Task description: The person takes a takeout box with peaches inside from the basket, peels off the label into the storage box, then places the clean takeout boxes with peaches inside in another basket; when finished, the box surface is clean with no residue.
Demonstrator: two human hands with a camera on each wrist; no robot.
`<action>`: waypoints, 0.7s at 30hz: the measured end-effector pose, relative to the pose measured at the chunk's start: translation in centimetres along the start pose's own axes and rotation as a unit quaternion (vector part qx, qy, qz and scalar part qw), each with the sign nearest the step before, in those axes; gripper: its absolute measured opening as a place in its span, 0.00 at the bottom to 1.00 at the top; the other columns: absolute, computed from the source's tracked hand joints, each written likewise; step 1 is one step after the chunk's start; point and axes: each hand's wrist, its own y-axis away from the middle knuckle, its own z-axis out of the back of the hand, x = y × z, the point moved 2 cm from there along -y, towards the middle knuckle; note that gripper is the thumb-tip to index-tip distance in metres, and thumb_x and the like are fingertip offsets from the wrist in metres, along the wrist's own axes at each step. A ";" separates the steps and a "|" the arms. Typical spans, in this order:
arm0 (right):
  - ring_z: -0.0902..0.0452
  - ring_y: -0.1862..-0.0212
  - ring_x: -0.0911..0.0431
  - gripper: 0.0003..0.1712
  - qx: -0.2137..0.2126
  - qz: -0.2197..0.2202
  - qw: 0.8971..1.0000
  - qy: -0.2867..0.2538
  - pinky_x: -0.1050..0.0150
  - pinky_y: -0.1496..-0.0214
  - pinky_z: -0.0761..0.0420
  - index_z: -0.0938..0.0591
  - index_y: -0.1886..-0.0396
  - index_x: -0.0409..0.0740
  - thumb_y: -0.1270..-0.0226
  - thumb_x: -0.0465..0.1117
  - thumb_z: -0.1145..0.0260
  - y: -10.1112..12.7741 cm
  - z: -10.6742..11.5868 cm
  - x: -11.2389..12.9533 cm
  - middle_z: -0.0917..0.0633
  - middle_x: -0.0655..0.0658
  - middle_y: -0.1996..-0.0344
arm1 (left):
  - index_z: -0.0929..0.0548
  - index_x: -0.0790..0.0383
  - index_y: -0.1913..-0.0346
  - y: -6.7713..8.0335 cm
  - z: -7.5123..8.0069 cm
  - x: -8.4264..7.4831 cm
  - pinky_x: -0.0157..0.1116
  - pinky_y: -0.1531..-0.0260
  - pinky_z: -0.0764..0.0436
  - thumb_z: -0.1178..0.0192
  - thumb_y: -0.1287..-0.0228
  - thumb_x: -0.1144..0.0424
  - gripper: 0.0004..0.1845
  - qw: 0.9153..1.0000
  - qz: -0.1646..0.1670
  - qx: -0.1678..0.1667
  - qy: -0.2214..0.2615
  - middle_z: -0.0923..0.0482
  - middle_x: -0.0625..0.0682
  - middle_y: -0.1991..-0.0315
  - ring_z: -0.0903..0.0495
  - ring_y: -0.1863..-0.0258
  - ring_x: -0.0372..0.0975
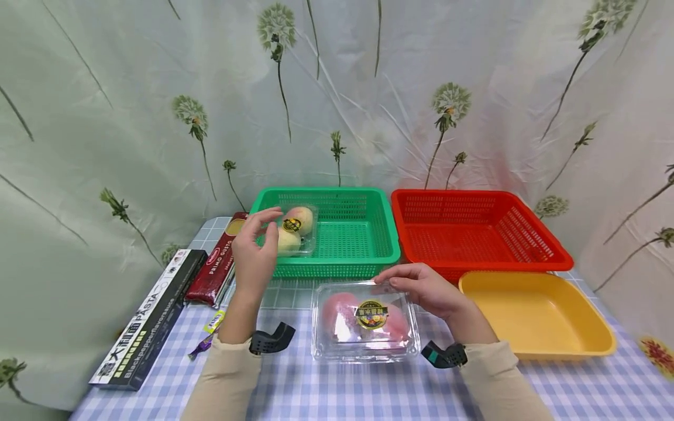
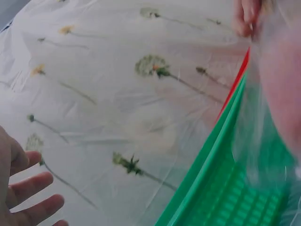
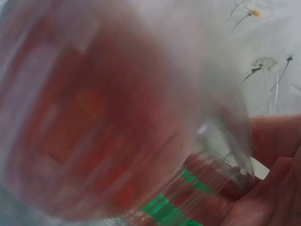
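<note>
1. Two pasta boxes (image 1: pixel 158 316) lie at the left on the table (image 1: pixel 316 386).
2. The left hand (image 1: pixel 255 251), fingers relaxed and apart, holds nothing beside the yellow fruit box (image 1: pixel 296 229), already in the green basket (image 1: pixel 368 245).
3. The right hand (image 1: pixel 426 289) pinches the far edge of the pink fruit box (image 1: pixel 363 321), not yet sorted, on the table.
4. One red basket (image 1: pixel 474 234) and one yellow tray (image 1: pixel 537 316) hold nothing.
</note>
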 end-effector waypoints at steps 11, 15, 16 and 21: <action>0.24 0.45 0.53 0.18 -0.101 -0.038 0.991 0.076 0.67 0.42 0.22 0.18 0.43 0.33 0.24 0.39 0.43 -0.6 0.4 -2.3 0.16 0.41 0.46 | 0.17 0.55 0.44 2.7 -2.7 -0.8 0.37 0.48 0.18 0.46 0.25 0.65 0.13 0.961 -0.007 0.271 0.050 0.14 0.52 0.50 0.15 0.51 0.40; 0.24 0.44 0.52 0.17 -0.132 -0.037 0.986 0.098 0.70 0.42 0.24 0.18 0.43 0.34 0.23 0.38 0.44 -0.8 0.5 -2.7 0.17 0.34 0.44 | 0.19 0.53 0.41 4.4 -3.5 -0.5 0.44 0.45 0.18 0.44 0.26 0.64 0.15 0.918 -0.042 0.392 0.050 0.16 0.50 0.45 0.17 0.45 0.40; 0.24 0.43 0.52 0.17 -0.136 -0.036 0.985 0.099 0.71 0.42 0.24 0.18 0.43 0.34 0.23 0.38 0.44 -0.8 0.5 -2.7 0.18 0.33 0.44 | 0.19 0.54 0.40 4.8 -3.6 -0.3 0.46 0.43 0.19 0.43 0.26 0.64 0.15 0.909 -0.049 0.411 0.045 0.17 0.50 0.43 0.18 0.43 0.40; 0.25 0.40 0.49 0.17 -0.147 -0.042 0.984 0.094 0.69 0.39 0.25 0.18 0.44 0.34 0.23 0.38 0.44 -0.9 0.4 -2.6 0.17 0.33 0.44 | 0.23 0.55 0.35 6.2 -4.4 0.6 0.49 0.34 0.27 0.39 0.29 0.59 0.22 0.881 -0.058 0.470 0.009 0.22 0.47 0.36 0.27 0.32 0.40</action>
